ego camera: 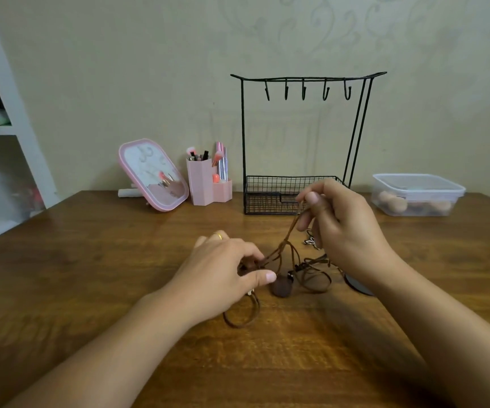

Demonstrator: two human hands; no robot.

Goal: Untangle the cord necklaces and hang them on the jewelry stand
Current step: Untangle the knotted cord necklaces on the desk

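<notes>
Pinching tangled cords [289, 254]: right hand [344, 228] raised, left hand [223, 269] low.

Left hand [223, 272] low, right hand [341, 228] raised, both seemingly pinching.

**Tangled cord necklaces and empty wire stand**

Brown cord necklaces [289, 257] lie knotted together on the wooden table [90, 275], near its middle. Several strands rise taut from the knot up and to the right; other loops trail slack on the surface, one curling toward the front. A dark oval pendant [282, 286] rests flat amid the cords, and a small metallic charm [311, 241] hangs just right of the raised strands. Behind stands the black wire jewelry stand [302, 142], upright, its five hooks bare above a mesh basket.
</notes>
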